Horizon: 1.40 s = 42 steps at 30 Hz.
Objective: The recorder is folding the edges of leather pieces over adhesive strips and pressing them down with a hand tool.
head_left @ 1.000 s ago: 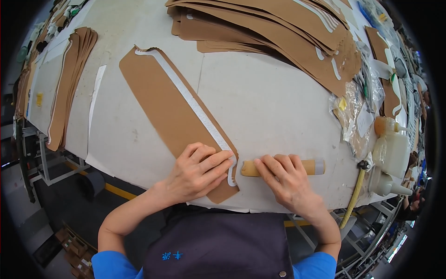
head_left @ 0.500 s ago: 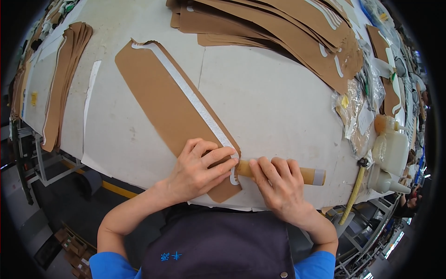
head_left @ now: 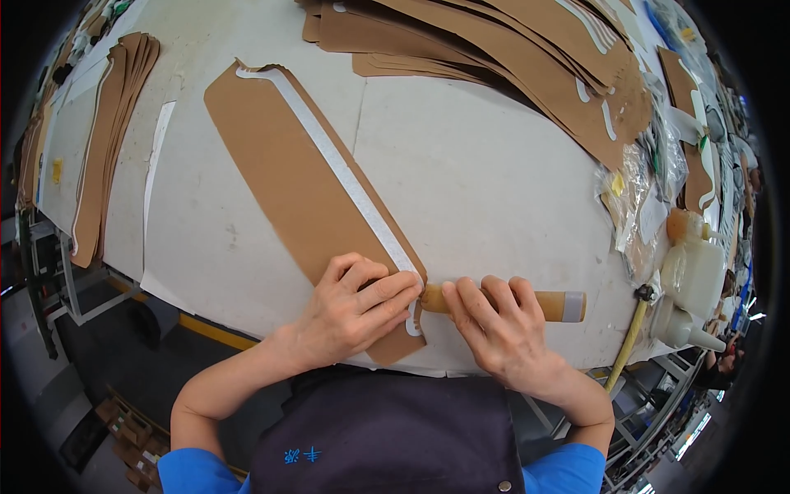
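Observation:
A long brown leather-like panel (head_left: 267, 165) lies slantwise on the pale worktable (head_left: 494, 189). A white strip (head_left: 341, 169) runs along its right side, and the narrow border beyond it looks partly turned up. My left hand (head_left: 350, 309) rests on the panel's near end, fingers bent and pressed together at the strip and edge. My right hand (head_left: 502, 329) is closed over a tan, wood-like round stick (head_left: 553, 306) with a grey band at its right end. The stick's left tip meets the panel's edge beside my left fingertips. Whatever the left fingertips pinch is partly hidden.
Stacked brown panels (head_left: 461, 41) spread across the far right; another stack (head_left: 103, 156) lies at the left. To the right are clear plastic bags (head_left: 638, 218), a whitish plastic bottle (head_left: 698, 263), a nozzle bottle (head_left: 676, 328) and a yellow-handled tool (head_left: 629, 342). The table's near edge borders my apron.
Both hands keep nearly the same hold. The right hand and the stick sit slightly farther right, and the whole view has shifted a little.

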Tool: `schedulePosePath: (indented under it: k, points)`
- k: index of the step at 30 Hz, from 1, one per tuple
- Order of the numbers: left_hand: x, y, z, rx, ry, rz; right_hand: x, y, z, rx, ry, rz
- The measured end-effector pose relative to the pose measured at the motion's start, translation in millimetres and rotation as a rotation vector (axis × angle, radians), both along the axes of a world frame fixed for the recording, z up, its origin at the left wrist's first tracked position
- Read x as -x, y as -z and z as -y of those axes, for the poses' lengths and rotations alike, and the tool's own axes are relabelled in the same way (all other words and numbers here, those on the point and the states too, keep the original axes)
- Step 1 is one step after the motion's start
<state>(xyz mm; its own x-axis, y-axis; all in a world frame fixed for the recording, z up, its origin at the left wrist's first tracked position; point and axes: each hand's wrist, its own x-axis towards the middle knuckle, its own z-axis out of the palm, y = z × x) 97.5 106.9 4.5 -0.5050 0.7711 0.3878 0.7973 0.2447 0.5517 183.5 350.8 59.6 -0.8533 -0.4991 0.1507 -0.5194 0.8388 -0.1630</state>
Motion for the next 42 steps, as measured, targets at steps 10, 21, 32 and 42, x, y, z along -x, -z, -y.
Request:
schedulePosePath:
  k: [10, 21, 32, 42]
  points:
    - [-0.3, -1.5, -0.9, 0.011, -0.005, -0.017, 15.9, -2.1, -10.1, 0.021, -0.092, 0.013]
    - [-2.6, -4.5, -1.9, 0.058, -0.043, -0.036, 35.4, -3.1, -19.7, 0.03, -0.206, 0.027]
    - [-6.7, -3.8, -0.4, 0.098, -0.053, -0.041, 55.5, 2.1, -25.0, 0.105, -0.286, 0.048]
    - [-8.7, -6.9, -2.2, 0.152, -0.148, -0.062, 75.1, 4.5, -28.4, 0.124, -0.387, 0.037]
